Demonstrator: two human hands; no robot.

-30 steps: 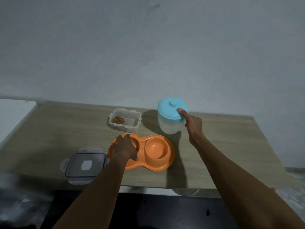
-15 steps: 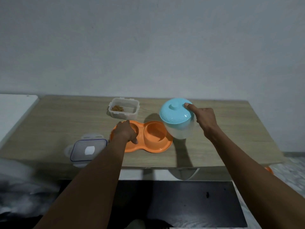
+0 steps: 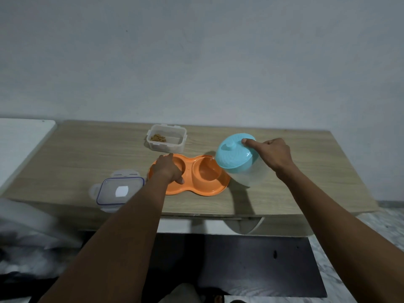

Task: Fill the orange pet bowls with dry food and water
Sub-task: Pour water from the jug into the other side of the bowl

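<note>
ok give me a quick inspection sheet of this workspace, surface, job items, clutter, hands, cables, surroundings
Surface: wooden table, against a plain wall.
Job's things: orange double bowl near the front edge; the right bowl looks empty, the left is mostly hidden. Jug with blue lid tilted over the right bowl. Open clear container behind the bowls, some dry food in it.
Clutter: container lid lying flat, left of the bowls.
Grippers: left hand resting on the left bowl; right hand holding the jug, index finger on its lid.
Cables: nothing seen.
Surroundings: white surface at left; dark floor below the table.
</note>
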